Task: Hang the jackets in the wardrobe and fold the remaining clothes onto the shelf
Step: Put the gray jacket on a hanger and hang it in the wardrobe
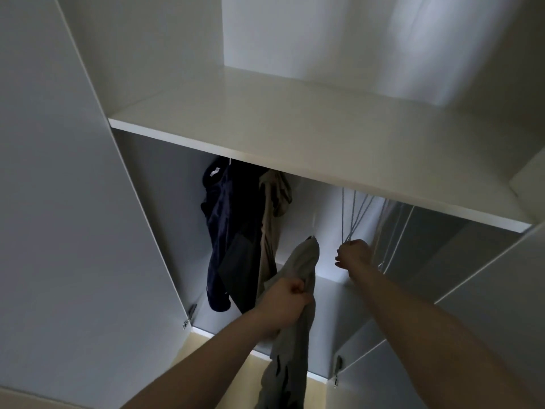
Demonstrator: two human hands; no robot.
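From the head view, the left hand (287, 302) is fisted tight round the upper part of a grey-beige jacket (292, 335), holding it up at the wardrobe opening so that the bulk hangs free below the fist, presumably to keep it off the floor while a hanger is fetched; the right hand (354, 255) reaches deeper in, its fingers closed on the lower ends of a bunch of thin wire hangers (355, 214) that hang from under the shelf (295, 134); the rail itself is hidden by the shelf edge; whether one hanger or several are pinched I cannot tell. The two hands are apart, the jacket between them and just left of the hangers. To the left, a dark navy jacket (227, 231) and a tan jacket (272, 219) already hang side by side, touching, pushed toward the left wall so that room is left on the right; the shelf above carries nothing that shows here. The step in hand looks to be picking a hanger for the held jacket; folding seems not yet begun.
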